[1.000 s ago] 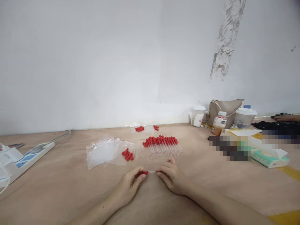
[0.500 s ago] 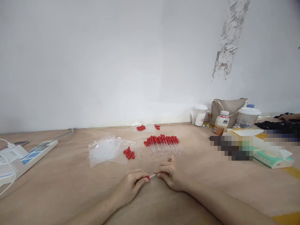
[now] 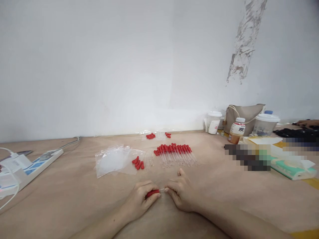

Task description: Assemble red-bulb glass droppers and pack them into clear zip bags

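Between finger and thumb, my left hand (image 3: 141,199) grips a red rubber dropper bulb (image 3: 152,192). A thin clear dropper tube (image 3: 161,190) runs from the bulb's mouth to my right hand (image 3: 181,194), which pinches its other end. How deep the tube sits in the bulb cannot be made out. Beyond my hands, a row of assembled droppers (image 3: 175,153) lies with the red bulbs pointing away from me. To its left are a few loose clear tubes (image 3: 149,161) and several loose red bulbs (image 3: 138,163), beside overlapping clear plastic bags (image 3: 112,162).
Near the wall lie bagged red bulbs (image 3: 150,135). A white power strip (image 3: 45,162) with cables is on the left. At the right stand a lidded cup (image 3: 213,122), a drink bottle (image 3: 236,131), a grey bag (image 3: 245,114) and a green-and-white packet (image 3: 291,167).
More of the red bulb now shows between my left fingers, and it lies more level. Less tube shows between my hands. My right hand has shifted slightly toward me.
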`<state>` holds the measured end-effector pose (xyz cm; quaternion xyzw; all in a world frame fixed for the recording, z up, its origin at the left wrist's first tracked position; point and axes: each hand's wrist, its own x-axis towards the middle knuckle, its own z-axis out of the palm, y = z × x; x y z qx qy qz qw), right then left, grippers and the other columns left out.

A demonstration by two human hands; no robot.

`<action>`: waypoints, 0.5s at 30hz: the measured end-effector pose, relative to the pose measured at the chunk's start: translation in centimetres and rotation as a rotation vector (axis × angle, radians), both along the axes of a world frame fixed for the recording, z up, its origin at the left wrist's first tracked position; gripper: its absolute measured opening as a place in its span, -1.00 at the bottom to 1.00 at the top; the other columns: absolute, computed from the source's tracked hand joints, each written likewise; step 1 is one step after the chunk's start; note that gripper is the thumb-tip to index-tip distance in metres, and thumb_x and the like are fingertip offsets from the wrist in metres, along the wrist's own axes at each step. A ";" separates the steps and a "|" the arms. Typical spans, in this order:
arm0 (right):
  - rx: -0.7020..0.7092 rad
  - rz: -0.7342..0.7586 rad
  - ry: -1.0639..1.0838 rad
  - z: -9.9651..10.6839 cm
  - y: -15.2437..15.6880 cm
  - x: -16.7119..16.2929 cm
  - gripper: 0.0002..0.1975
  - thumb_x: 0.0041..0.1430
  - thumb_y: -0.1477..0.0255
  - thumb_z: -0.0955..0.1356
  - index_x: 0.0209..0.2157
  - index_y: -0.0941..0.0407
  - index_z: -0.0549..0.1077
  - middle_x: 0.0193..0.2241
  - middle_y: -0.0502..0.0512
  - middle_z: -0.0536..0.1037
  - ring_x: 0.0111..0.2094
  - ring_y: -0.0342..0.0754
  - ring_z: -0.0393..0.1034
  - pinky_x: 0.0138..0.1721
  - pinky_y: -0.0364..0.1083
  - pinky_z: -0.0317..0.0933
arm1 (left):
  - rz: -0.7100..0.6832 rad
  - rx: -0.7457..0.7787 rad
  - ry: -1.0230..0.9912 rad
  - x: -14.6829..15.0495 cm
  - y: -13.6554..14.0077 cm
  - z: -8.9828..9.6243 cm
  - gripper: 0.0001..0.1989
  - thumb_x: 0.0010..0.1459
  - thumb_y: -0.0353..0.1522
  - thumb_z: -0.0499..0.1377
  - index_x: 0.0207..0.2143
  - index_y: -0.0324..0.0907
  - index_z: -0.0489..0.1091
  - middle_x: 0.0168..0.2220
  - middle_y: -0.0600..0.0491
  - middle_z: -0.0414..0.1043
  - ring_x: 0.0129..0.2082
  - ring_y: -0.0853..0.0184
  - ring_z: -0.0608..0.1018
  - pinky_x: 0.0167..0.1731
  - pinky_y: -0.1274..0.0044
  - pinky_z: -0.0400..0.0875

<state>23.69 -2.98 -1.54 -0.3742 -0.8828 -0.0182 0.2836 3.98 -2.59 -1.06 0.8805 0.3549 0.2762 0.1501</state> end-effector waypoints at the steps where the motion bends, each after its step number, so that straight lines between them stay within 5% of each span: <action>1: -0.002 -0.002 -0.004 -0.1 0.0 -0.1 -0.76 0.13 0.46 0.15 -0.53 0.11 0.37 -0.60 0.00 0.44 -0.58 -0.18 0.16 -0.35 -0.08 -0.12 | -0.003 0.000 -0.001 0.0 0.0 0.0 -0.79 0.15 -0.32 0.00 -0.40 -0.17 0.39 -0.47 0.07 0.38 -0.45 0.37 0.40 -0.43 0.60 0.26; 9: 0.023 -0.015 -0.058 0.2 0.7 0.1 -0.76 0.18 0.45 0.14 -0.46 0.11 0.38 -0.51 0.02 0.46 -0.47 -0.15 0.23 -0.30 -0.08 -0.09 | 0.007 0.053 0.011 -0.4 1.1 0.3 -0.80 0.16 -0.32 0.02 -0.39 -0.16 0.41 -0.49 0.08 0.38 -0.47 0.38 0.41 -0.45 0.60 0.26; 15: 0.088 -0.104 -0.089 0.7 1.2 1.3 -0.80 0.13 0.47 0.19 -0.46 0.12 0.41 -0.41 0.09 0.45 -0.34 -0.08 0.24 -0.29 -0.07 -0.08 | 0.097 0.135 -0.061 -1.6 2.2 0.0 -0.76 0.12 -0.34 0.08 -0.13 -0.10 0.33 -0.25 0.03 0.37 -0.24 0.31 0.41 -0.23 0.50 0.30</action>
